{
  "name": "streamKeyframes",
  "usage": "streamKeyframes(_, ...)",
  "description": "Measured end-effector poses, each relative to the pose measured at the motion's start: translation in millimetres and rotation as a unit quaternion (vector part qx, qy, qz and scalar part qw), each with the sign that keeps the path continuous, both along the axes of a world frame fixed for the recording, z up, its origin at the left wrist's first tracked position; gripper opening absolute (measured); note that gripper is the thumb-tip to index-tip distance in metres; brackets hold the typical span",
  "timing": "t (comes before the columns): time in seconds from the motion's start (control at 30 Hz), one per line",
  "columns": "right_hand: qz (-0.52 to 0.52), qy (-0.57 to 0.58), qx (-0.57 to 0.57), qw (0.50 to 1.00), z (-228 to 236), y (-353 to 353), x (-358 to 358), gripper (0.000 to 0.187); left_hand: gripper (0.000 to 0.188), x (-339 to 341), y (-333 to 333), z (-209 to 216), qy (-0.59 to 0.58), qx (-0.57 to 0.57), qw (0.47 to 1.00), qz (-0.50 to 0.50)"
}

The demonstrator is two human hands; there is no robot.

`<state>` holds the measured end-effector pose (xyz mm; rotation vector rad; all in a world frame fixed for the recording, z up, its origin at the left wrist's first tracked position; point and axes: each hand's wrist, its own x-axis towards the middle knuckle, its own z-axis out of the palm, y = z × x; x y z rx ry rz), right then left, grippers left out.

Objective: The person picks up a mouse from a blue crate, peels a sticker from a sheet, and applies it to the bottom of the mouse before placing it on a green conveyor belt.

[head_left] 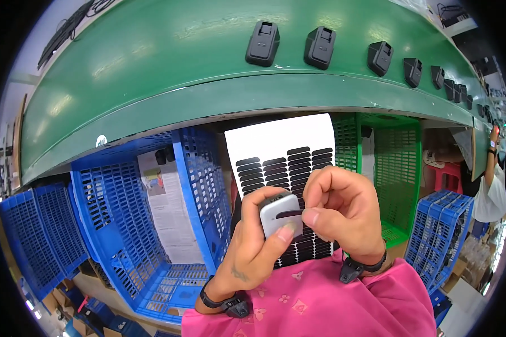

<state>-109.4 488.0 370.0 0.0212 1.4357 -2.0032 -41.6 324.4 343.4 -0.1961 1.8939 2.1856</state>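
My left hand (pixel 252 245) is closed around a small silver-grey device (pixel 272 220) with rounded corners, its thumb resting on the face. Between thumb and forefinger, my right hand (pixel 346 212) pinches one end of a thin black strip (pixel 289 213), whose other end lies over the device's face. Whether the strip is stuck down there I cannot tell. Below and behind both hands, a white sheet (pixel 281 136) carries columns of black strip-shaped stickers (pixel 299 162), with gaps of bare white toward its far end. My hands hide part of the sheet.
Several black cradle-like units (pixel 262 45) stand in a row on the green bench (pixel 152 50) ahead. Under its edge are a blue crate (pixel 121 224) with papers inside and a green crate (pixel 398 174). More blue crates (pixel 439 230) stand at both sides. Another person (pixel 491 191) is at far right.
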Motion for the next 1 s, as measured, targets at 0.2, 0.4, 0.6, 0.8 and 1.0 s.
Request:
streamKeyframes(0.2, -0.024, 0.014, 0.011, 1.000, 8.0, -1.1, -0.2, 0.011, 0.046, -6.2, 2.3, 10.6, 0.002, -0.030, 0.998, -0.062)
streamKeyframes(0.4, 0.001, -0.004, -0.005, 1.000, 4.7, 5.4, -2.1, 0.008, 0.046, -6.6, 1.4, 12.9, -0.016, -0.029, 0.997, -0.071)
streamKeyframes(0.6, -0.001, 0.000, -0.016, 1.000, 2.0, 4.8, -3.2, 0.008, 0.045, -6.8, 3.3, 10.3, 0.003, -0.038, 0.997, -0.062)
streamKeyframes(0.8, 0.002, 0.003, -0.010, 1.000, 0.8, 3.9, -3.6, 0.008, 0.045, -6.8, 3.2, 9.9, -0.001, -0.046, 0.997, -0.061)
streamKeyframes(1.0, -0.002, 0.010, -0.005, 1.000, 0.0, 2.7, -3.8, 0.007, 0.045, -7.6, 4.3, 8.9, 0.003, -0.052, 0.997, -0.059)
